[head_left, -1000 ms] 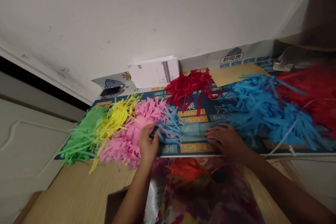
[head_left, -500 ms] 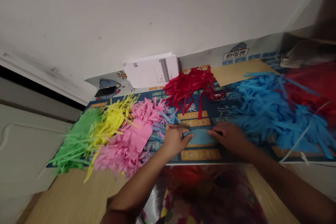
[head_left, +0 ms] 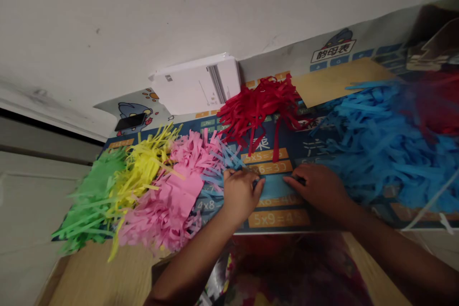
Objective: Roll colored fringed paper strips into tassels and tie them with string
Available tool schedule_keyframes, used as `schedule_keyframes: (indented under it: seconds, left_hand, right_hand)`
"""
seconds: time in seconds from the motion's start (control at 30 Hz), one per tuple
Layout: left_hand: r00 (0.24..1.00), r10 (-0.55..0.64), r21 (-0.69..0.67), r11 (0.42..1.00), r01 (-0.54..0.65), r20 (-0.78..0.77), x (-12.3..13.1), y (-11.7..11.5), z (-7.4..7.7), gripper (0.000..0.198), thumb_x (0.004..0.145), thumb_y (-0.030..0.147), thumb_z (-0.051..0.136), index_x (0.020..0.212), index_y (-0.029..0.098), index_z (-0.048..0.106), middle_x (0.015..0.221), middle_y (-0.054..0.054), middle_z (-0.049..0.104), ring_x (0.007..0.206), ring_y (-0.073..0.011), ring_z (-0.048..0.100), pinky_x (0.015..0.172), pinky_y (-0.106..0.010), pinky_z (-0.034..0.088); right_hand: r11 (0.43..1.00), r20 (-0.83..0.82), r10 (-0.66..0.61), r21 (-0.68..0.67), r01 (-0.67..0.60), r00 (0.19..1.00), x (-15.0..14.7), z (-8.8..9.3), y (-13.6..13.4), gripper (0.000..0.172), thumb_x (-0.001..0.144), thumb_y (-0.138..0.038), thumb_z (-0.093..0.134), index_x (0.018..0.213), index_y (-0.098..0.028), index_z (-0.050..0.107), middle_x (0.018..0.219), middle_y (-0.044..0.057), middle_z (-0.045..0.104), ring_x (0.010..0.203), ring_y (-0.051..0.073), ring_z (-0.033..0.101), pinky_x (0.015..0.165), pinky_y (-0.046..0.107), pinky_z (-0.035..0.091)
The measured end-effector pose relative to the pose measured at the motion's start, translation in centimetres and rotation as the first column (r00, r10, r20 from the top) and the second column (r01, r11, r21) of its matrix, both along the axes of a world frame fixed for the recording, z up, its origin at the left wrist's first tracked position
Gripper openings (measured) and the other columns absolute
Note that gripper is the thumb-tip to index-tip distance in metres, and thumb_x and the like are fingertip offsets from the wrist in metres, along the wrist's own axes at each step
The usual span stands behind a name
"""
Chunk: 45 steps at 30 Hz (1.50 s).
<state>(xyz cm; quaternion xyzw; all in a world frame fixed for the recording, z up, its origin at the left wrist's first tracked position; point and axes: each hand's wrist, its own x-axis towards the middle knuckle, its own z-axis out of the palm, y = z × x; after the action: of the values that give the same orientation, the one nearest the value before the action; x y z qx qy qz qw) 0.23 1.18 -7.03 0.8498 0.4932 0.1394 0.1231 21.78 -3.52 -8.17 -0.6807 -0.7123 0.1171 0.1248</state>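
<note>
A sheet of blue fringed tissue paper stretches flat between my two hands just above the table mat. My left hand is closed on its left part, and loose blue strips stick out beyond the fingers beside the pink paper. On the other side, my right hand pinches the right part between thumb and fingers. Fringe to the right of that hand runs close to a large heap of blue fringed paper; where one ends and the other starts I cannot tell. Both sets of fingertips are partly hidden.
Left of my hands lie pink, yellow and green fringed paper. Red fringed paper sits farther back by a white stack. A tan sheet and black phone-like object rest near the wall.
The view has shifted slightly. My hands remain closed on the blue paper, with the left hand turned a little more over its edge. The piles of paper have not visibly changed.
</note>
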Motion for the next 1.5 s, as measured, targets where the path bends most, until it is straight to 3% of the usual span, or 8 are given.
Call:
schedule_keyframes:
  seconds: [0.53,0.6,0.67,0.77,0.83,1.03,1.33,1.5]
  left_hand:
    - [0.984,0.018,-0.013,1.0,-0.021,-0.176,0.6,0.4,0.7,0.015,0.09,0.037,0.067,0.09,0.023,0.071,0.077,-0.003,0.074,0.08,-0.0233,0.067,0.087,-0.041,0.039]
    - [0.981,-0.033,0.112,0.992,0.055,-0.193,0.5,0.4,0.8,0.015,0.09,0.035,0.067,0.098,0.023,0.069,0.093,-0.006,0.075,0.092,-0.0255,0.066,0.09,-0.044,0.039]
    - [0.952,-0.186,0.247,0.937,0.246,-0.242,0.4,0.7,0.9,0.015,0.091,0.027,0.064,0.105,0.023,0.067,0.105,-0.007,0.073,0.105,-0.0268,0.062,0.097,-0.047,0.037]
    - [0.793,-0.485,0.226,0.781,0.583,-0.37,0.0,1.2,1.5,0.019,0.094,0.015,0.055,0.105,0.022,0.067,0.104,-0.005,0.072,0.104,-0.023,0.062,0.105,-0.047,0.033]
    - [0.712,-0.577,0.158,0.722,0.674,-0.4,-0.1,1.2,2.2,0.019,0.092,0.018,0.055,0.107,0.02,0.067,0.104,-0.007,0.072,0.1,-0.0227,0.064,0.11,-0.049,0.031]
    - [0.74,-0.517,0.168,0.76,0.628,-0.43,0.3,-0.6,3.5,0.025,0.087,0.034,0.059,0.102,0.016,0.068,0.094,-0.011,0.072,0.086,-0.0273,0.067,0.116,-0.063,0.02]
    - [0.839,-0.428,0.355,0.767,0.534,-0.336,-1.3,0.1,0.2,0.022,0.092,0.011,0.054,0.109,0.018,0.064,0.088,-0.005,0.076,0.076,-0.0196,0.071,0.119,-0.057,0.025]
    - [0.865,-0.448,0.346,0.793,0.501,-0.227,-1.9,0.7,0.2,0.022,0.091,0.011,0.056,0.105,0.022,0.069,0.076,0.001,0.076,0.069,-0.0158,0.072,0.114,-0.051,0.035]
  right_hand:
    - [0.995,0.016,-0.051,-0.088,0.052,0.999,-0.6,0.7,0.4,0.029,0.094,-0.042,0.057,0.078,-0.02,0.067,0.083,0.005,0.07,0.078,0.022,0.063,0.067,0.032,0.032]
    - [0.995,0.023,-0.083,-0.057,0.084,0.996,-0.6,1.1,0.3,0.024,0.092,-0.04,0.06,0.085,-0.018,0.067,0.088,0.006,0.07,0.08,0.022,0.062,0.067,0.032,0.032]
    - [0.994,0.045,-0.091,0.069,0.087,0.995,-0.3,1.7,-0.3,0.019,0.089,-0.034,0.063,0.094,-0.017,0.066,0.096,0.009,0.07,0.087,0.025,0.062,0.072,0.034,0.033]
    - [0.951,0.094,0.129,0.269,-0.15,0.987,0.5,2.2,-1.8,0.016,0.084,-0.023,0.064,0.1,-0.018,0.066,0.102,0.009,0.069,0.097,0.026,0.059,0.087,0.039,0.031]
    - [0.889,0.138,0.308,0.311,-0.337,0.941,1.1,2.1,-2.7,0.015,0.083,-0.017,0.061,0.097,-0.02,0.066,0.097,0.007,0.07,0.095,0.025,0.059,0.093,0.042,0.028]
    - [0.841,0.211,0.309,0.396,-0.37,0.927,2.8,0.6,-2.6,0.018,0.08,-0.008,0.057,0.09,-0.018,0.069,0.083,0.006,0.071,0.086,0.023,0.059,0.096,0.043,0.027]
    - [0.882,0.069,0.236,0.404,-0.243,0.969,4.5,0.7,-2.1,0.022,0.094,-0.02,0.053,0.085,-0.023,0.073,0.088,0.003,0.075,0.093,0.022,0.062,0.095,0.042,0.028]
    - [0.882,0.112,0.089,0.452,-0.13,0.99,2.8,1.6,-3.0,0.025,0.089,-0.013,0.05,0.099,-0.021,0.072,0.107,0.009,0.073,0.106,0.026,0.058,0.098,0.046,0.028]
